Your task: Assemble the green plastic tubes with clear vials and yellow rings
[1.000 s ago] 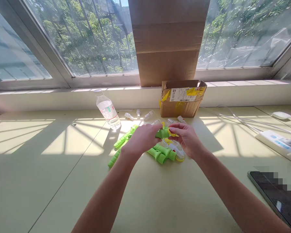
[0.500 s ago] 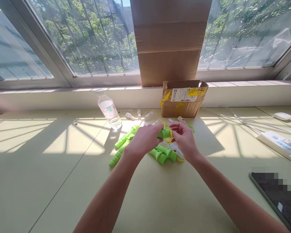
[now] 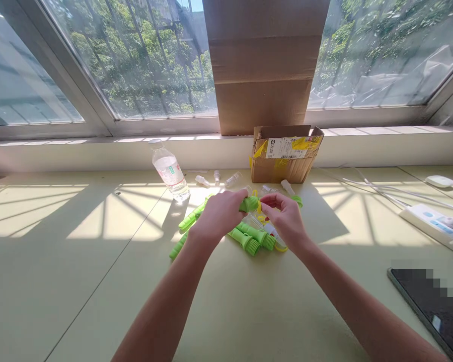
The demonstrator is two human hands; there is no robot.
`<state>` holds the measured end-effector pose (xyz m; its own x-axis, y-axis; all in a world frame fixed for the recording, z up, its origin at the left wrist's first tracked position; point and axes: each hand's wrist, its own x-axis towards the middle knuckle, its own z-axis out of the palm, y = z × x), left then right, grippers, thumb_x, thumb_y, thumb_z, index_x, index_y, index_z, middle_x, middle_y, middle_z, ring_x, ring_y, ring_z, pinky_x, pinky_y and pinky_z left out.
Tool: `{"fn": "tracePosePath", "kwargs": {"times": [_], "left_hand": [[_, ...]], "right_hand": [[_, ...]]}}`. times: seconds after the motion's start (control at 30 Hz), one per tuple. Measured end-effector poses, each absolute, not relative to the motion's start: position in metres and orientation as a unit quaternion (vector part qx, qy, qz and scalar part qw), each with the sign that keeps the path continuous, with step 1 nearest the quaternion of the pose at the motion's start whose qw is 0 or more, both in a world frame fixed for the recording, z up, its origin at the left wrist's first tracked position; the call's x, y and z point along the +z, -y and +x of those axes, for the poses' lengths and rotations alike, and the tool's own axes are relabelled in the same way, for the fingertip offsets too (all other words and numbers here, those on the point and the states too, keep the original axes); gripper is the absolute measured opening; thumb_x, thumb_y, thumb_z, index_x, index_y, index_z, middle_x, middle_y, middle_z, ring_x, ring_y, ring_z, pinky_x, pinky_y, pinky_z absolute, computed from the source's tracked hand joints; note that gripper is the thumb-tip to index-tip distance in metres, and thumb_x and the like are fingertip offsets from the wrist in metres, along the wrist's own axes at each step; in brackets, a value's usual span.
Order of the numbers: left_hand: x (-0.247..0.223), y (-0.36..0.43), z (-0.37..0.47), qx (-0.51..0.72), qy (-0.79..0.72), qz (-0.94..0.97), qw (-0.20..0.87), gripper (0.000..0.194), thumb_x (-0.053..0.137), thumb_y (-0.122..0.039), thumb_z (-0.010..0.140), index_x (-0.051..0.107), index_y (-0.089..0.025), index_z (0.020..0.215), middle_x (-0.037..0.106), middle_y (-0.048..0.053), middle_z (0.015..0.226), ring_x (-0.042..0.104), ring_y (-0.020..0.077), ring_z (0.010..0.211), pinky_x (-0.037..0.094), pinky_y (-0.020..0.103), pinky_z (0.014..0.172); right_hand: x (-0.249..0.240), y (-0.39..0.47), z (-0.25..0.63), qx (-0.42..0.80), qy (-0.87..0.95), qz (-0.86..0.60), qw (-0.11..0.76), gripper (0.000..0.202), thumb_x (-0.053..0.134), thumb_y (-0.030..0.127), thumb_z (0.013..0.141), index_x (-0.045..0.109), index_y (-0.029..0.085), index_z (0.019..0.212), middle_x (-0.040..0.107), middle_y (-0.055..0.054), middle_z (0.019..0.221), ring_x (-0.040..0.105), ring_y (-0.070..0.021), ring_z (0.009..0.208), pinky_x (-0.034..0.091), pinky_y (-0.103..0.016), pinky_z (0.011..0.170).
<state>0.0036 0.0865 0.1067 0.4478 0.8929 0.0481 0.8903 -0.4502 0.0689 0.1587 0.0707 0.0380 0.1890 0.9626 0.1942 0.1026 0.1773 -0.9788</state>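
My left hand [image 3: 225, 213] is closed around a green threaded plastic tube [image 3: 250, 204], its ridged end pointing right. At that end my right hand [image 3: 286, 215] pinches a yellow ring [image 3: 259, 206] with thumb and fingertips; whether it is seated on the tube I cannot tell. Below the hands lie more green tubes [image 3: 245, 242] with threaded ends. Others with ribbed, tapering shafts [image 3: 191, 218] extend to the left, partly covered by my left hand and forearm. Clear plastic cups [image 3: 233, 179] and small white nozzle-like pieces [image 3: 202, 180] are scattered behind.
A clear bottle [image 3: 170, 173] leans at the back left. An open cardboard box [image 3: 287, 168] stands by the window ledge. To the right are a white power strip [image 3: 434, 221] with cables, a small white device [image 3: 441, 180] and a dark phone [image 3: 419, 296].
Both hands have shifted slightly left with the green tube and the yellow ring. The loose parts on the table look much the same.
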Motion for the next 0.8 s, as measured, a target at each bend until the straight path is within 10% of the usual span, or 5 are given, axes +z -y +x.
{"fn": "tracePosePath", "kwargs": {"times": [0.8], "left_hand": [[0.109, -0.088, -0.001, 0.063, -0.510, 0.858, 0.010, 0.013, 0.051, -0.033, 0.082, 0.054, -0.026, 0.092, 0.064, 0.001, 0.081, 0.060, 0.0196, 0.069, 0.034, 0.026, 0.053]], "right_hand": [[0.042, -0.072, 0.173, 0.575, 0.459, -0.452, 0.504, 0.034, 0.071, 0.045, 0.066, 0.072, 0.022, 0.091, 0.064, -0.004, 0.088, 0.053, -0.0118, 0.071, 0.046, -0.024, 0.057]]}}
